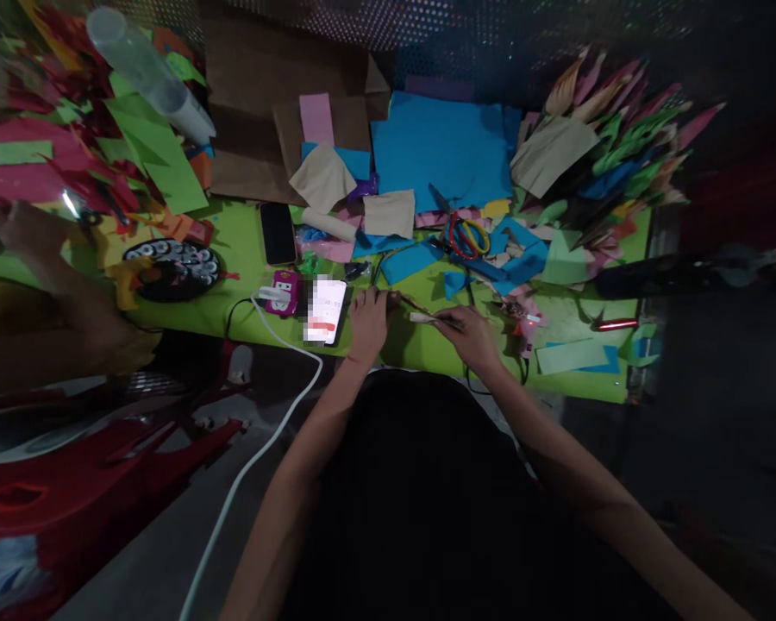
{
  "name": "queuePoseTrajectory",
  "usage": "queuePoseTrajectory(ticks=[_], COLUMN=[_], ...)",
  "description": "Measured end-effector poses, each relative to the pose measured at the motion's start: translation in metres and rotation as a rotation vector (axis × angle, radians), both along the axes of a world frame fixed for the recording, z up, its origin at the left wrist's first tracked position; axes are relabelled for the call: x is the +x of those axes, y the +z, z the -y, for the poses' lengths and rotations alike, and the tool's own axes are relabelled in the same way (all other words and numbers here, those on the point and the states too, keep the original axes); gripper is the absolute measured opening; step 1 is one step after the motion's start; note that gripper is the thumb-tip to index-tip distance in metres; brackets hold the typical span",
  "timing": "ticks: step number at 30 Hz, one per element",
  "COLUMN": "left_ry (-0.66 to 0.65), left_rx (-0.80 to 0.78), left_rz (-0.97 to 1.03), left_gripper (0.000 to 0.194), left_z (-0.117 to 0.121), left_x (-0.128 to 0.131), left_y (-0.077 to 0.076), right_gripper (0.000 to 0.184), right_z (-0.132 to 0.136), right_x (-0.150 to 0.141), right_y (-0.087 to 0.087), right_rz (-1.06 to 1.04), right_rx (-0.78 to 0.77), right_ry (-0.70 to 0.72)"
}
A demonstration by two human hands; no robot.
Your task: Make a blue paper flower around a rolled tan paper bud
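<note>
My right hand (473, 335) is closed in a pinch on a small beige paper piece (422, 317), whose pale end points left. A thin brown strip (414, 302) runs between that piece and the fingertips of my left hand (370, 321). The left fingers are bent over the table edge beside a lit phone (328, 312); what they grip is hidden. Right of my right hand lies a pink glue gun (528, 332) with a small red light. Scissors (466, 236) with red and yellow handles rest beyond my hands among blue paper scraps (414, 260).
The green table (595, 379) carries blue sheets (443, 151), brown sheets (246, 103), a dark phone (277, 233) and a magenta charger box (282, 293). A white cable (259, 448) hangs off the front. Folded paper pieces (647, 129) pile up right. Another person's arm (45, 259) reaches in left.
</note>
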State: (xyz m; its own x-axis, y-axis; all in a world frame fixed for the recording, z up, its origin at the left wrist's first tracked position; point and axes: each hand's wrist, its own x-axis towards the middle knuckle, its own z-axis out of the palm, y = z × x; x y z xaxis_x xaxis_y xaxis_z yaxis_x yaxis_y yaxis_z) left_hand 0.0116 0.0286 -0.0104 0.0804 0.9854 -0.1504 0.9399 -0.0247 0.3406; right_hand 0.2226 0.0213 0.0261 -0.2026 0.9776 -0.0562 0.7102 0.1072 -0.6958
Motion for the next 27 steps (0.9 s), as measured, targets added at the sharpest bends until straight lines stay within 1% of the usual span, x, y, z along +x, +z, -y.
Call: queuePoseTrajectory(ticks=[2,4,6,8,11,14,17,20,23,27], left_ry=[0.022,0.064,0.107,0.123,0.100,0.050,0.023,-0.010,-0.068,-0.138], left_rx=[0.010,0.027,0.053,0.077,0.113,0.127,0.128,0.135,0.160,0.198], left_rz=[0.037,0.131,0.285,0.473,0.740,0.905,0.956,0.953,0.880,0.728], left_gripper=[0.029,0.027,0.027,0.026,0.026,0.029,0.029,0.028,0.028,0.032], left_z=[0.000,0.003,0.008,0.013,0.021,0.027,0.031,0.034,0.035,0.036], left_x=[0.000,-0.001,-0.004,-0.006,-0.008,-0.007,-0.005,-0.003,-0.002,0.001], left_y=[0.002,0.006,0.012,0.016,0.019,0.021,0.025,0.031,0.034,0.033], right_gripper=[0.029,0.028,0.026,0.023,0.018,0.013,0.014,0.014,0.015,0.016], right_z=[-0.001,-0.002,-0.002,-0.003,-0.003,-0.002,-0.001,0.000,0.001,0.003], right_x=[-0.001,-0.001,-0.001,-0.002,-0.005,-0.010,-0.013,-0.016,-0.020,-0.029], right_y=[0.005,0.013,0.024,0.038,0.059,0.074,0.083,0.088,0.090,0.088], right_rz=[0.014,0.034,0.048,0.052,0.044,0.029,0.062,0.141,0.225,0.325], right_rx=[0.015,0.040,0.073,0.110,0.174,0.252,0.322,0.373,0.412,0.431], right_ry=[0.002,0.010,0.034,0.058,0.077,0.086,0.104,0.156,0.205,0.249])
